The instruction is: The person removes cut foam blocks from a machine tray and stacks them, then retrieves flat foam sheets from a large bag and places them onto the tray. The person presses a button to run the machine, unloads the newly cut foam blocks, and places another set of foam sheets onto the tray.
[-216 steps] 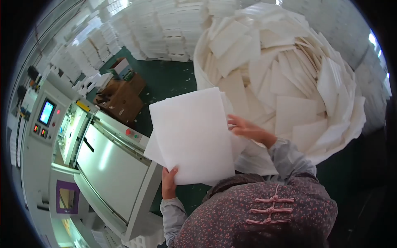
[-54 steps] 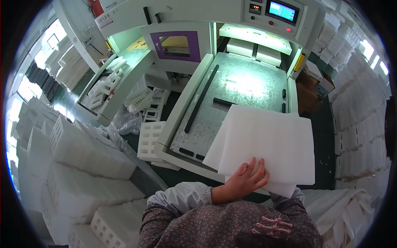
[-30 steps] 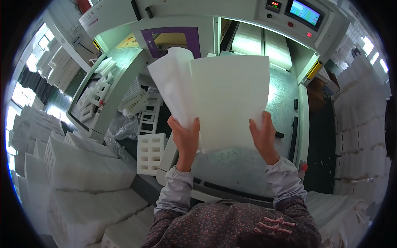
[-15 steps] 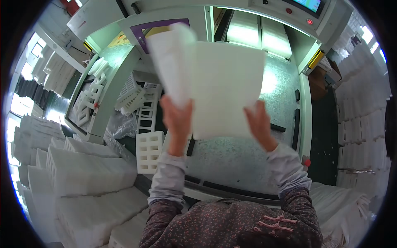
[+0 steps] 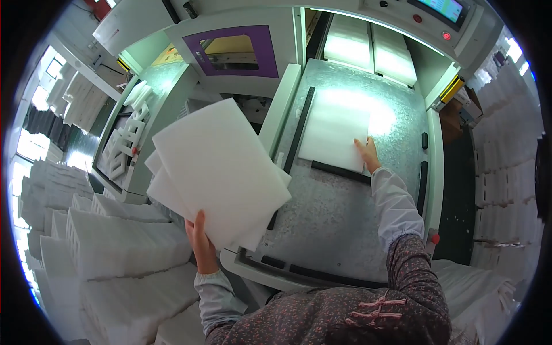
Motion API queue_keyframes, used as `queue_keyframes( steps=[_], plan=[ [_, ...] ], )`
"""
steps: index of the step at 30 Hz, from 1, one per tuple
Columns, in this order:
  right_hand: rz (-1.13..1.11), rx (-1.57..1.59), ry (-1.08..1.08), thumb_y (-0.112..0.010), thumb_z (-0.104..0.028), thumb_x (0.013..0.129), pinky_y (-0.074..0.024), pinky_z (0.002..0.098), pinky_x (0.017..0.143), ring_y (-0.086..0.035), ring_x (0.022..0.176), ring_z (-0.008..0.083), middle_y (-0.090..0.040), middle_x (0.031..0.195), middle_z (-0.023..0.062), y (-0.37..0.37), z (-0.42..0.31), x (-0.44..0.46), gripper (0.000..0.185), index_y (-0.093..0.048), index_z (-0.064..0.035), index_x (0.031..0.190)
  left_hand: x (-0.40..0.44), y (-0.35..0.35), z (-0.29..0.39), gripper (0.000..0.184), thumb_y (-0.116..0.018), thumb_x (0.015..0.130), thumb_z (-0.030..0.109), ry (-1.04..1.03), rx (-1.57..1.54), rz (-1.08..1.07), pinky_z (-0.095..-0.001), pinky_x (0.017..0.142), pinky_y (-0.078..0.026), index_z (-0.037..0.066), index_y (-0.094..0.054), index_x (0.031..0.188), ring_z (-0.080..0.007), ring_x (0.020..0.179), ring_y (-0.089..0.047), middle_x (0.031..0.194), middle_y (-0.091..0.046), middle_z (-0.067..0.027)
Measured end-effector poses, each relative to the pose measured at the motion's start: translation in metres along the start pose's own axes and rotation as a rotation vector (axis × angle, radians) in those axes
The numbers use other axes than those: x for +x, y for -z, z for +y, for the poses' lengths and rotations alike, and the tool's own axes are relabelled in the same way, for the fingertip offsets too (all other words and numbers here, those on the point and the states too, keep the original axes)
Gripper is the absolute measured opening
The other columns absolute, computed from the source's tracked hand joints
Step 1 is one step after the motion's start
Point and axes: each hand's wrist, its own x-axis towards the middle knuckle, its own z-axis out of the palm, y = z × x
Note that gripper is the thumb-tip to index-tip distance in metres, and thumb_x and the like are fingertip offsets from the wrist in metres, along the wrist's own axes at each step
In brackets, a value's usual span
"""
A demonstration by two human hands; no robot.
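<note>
Several white foam sheets (image 5: 221,169), fanned out, are gripped near their lower edge by my left hand (image 5: 201,244), its thumb on top. The stack hangs over the left front edge of the machine's metal bed (image 5: 328,230). On that bed a single white foam sheet (image 5: 333,135) lies flat, between a long black strip (image 5: 300,123) on its left and a shorter black strip (image 5: 340,172) along its front edge. My right hand (image 5: 368,154) holds the right edge of this sheet, near its front corner, with the fingertips partly over it.
Two white blocks (image 5: 348,43) sit at the back of the bed under a bright light. A control panel (image 5: 440,11) is at the upper right, a red knob (image 5: 435,238) at the bed's right side. Stacked white foam blocks (image 5: 126,241) stand at the left. White foam frames (image 5: 123,141) fill a side tray.
The sheets have been parted: my left hand has swung its stack left and down off the bed, while my right hand has brought one sheet down flat against the black strips.
</note>
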Motion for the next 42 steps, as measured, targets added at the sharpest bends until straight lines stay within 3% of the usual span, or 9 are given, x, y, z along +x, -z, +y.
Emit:
queue_keyframes(
  steps=[15, 18, 20, 26, 30, 35, 36, 40, 42],
  plan=[
    [-0.015, -0.476, 0.053, -0.056, -0.042, 0.084, -0.0351, 0.0435, 0.096, -0.043, 0.116, 0.0329, -0.039, 0.130, 0.0251, -0.034, 0.037, 0.004, 0.064, -0.038, 0.0018, 0.128, -0.020, 0.006, -0.032, 0.047, -0.055, 0.086, 0.028, 0.174, 0.005, -0.035, -0.0305, 0.078, -0.042, -0.003, -0.042, 0.118, -0.0193, 0.087, -0.050, 0.109, -0.050, -0.0159],
    [-0.561, 0.383, 0.147, -0.056, -0.034, 0.087, -0.0347, 0.0354, 0.099, -0.046, 0.115, 0.0246, -0.042, 0.133, 0.0143, -0.004, -0.046, -0.042, 0.056, -0.043, 0.0010, 0.128, -0.030, -0.003, -0.034, 0.046, -0.053, 0.087, 0.027, 0.204, 0.022, -0.133, -0.0305, 0.077, -0.043, -0.004, -0.042, 0.119, -0.0194, 0.089, -0.050, 0.110, -0.050, -0.0162],
    [-0.975, 0.799, 0.034, -0.059, -0.025, 0.085, -0.0356, 0.0345, 0.098, -0.046, 0.113, 0.0235, -0.044, 0.131, 0.0144, 0.025, -0.093, -0.088, 0.057, -0.037, -0.0003, 0.132, -0.036, -0.010, -0.034, 0.045, -0.052, 0.089, 0.027, 0.232, 0.042, -0.242, -0.0306, 0.076, -0.043, -0.005, -0.042, 0.119, -0.0195, 0.090, -0.050, 0.110, -0.051, -0.0166],
    [-0.710, 0.789, 0.168, -0.062, -0.025, 0.083, -0.0346, 0.0378, 0.097, -0.044, 0.113, 0.0262, -0.044, 0.128, 0.0167, 0.034, -0.121, -0.152, 0.069, -0.028, 0.0002, 0.136, -0.050, -0.011, -0.037, 0.041, -0.048, 0.090, 0.024, 0.213, 0.058, -0.401, -0.0281, 0.076, -0.043, -0.006, -0.044, 0.118, -0.0192, 0.091, -0.052, 0.108, -0.053, -0.0160],
    [-0.661, 0.853, -0.007, -0.066, -0.017, 0.079, -0.0397, 0.0347, 0.092, -0.046, 0.111, 0.0264, -0.044, 0.128, 0.0169, 0.055, -0.114, -0.171, 0.073, -0.024, -0.0047, 0.138, -0.070, -0.012, -0.029, 0.038, -0.048, 0.091, 0.021, -0.156, 0.230, -0.321, -0.0268, 0.076, -0.043, -0.006, -0.045, 0.118, -0.0185, 0.088, -0.053, 0.105, -0.056, -0.0146],
    [-0.505, 0.746, 0.048, -0.063, -0.020, 0.079, -0.0450, 0.0351, 0.082, -0.052, 0.102, 0.0267, -0.050, 0.118, 0.0132, 0.063, -0.110, -0.176, 0.059, -0.034, -0.0026, 0.128, -0.077, -0.013, 0.020, 0.036, -0.055, 0.087, 0.016, -0.085, -0.020, -0.233, -0.0269, 0.074, -0.044, -0.004, -0.047, 0.115, -0.0180, 0.082, -0.053, 0.100, -0.058, -0.0125],
    [-0.501, 0.747, 0.052, -0.063, -0.020, 0.079, -0.0450, 0.0351, 0.082, -0.052, 0.102, 0.0267, -0.050, 0.118, 0.0132, 0.064, -0.113, -0.177, 0.059, -0.034, -0.0026, 0.128, -0.082, -0.013, 0.023, 0.035, -0.058, 0.084, 0.015, -0.156, 0.122, -0.248, -0.0264, 0.071, -0.044, -0.003, -0.048, 0.113, -0.0170, 0.080, -0.053, 0.098, -0.058, -0.0121],
    [-0.269, -0.136, 0.157, -0.057, -0.019, 0.079, -0.0474, 0.0364, 0.071, -0.056, 0.093, 0.0274, -0.052, 0.114, 0.0117, 0.062, -0.132, -0.181, 0.050, -0.038, -0.0045, 0.123, -0.128, -0.042, 0.036, 0.036, -0.065, 0.077, 0.012, -0.483, 0.556, -0.303, -0.0257, 0.060, -0.045, -0.002, -0.050, 0.106, -0.0164, 0.068, -0.053, 0.090, -0.058, -0.0117],
    [-0.076, -0.338, 0.454, -0.050, -0.018, 0.080, -0.0467, 0.0386, 0.064, -0.058, 0.082, 0.0289, -0.055, 0.105, 0.0117, 0.043, -0.126, -0.189, 0.041, -0.042, -0.0061, 0.118, -0.149, -0.056, 0.034, 0.038, -0.066, 0.075, 0.015, -0.802, 0.907, -0.368, -0.0272, 0.055, -0.044, -0.003, -0.052, 0.105, -0.0196, 0.063, -0.053, 0.087, -0.058, -0.0131]
  ],
)
